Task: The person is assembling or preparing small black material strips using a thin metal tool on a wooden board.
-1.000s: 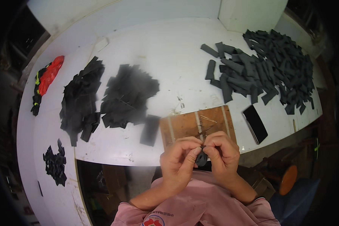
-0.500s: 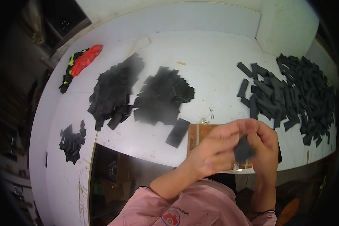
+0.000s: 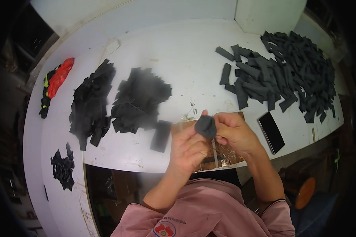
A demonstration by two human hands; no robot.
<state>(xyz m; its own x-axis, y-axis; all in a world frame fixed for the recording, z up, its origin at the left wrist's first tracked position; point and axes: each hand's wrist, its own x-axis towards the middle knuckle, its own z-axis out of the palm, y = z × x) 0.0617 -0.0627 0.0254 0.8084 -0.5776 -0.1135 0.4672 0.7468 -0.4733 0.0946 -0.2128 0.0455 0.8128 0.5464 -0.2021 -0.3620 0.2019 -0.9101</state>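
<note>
The left hand [image 3: 190, 144] and the right hand [image 3: 234, 132] are meeting above the brown board [image 3: 221, 152] at the white table's [image 3: 178, 63] near edge, both closing their fingers narrowly on a small dark grey fabric piece [image 3: 205, 126]. That piece is sitting pinched between the two hands' fingertips, raised off the table. It is looking soft, rounded and folded over, matte charcoal.

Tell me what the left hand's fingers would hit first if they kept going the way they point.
The left hand points up and right, its fingers already on the dark folded piece. Past that, probably the right hand gripping the same piece; depth is hard to judge.
</note>
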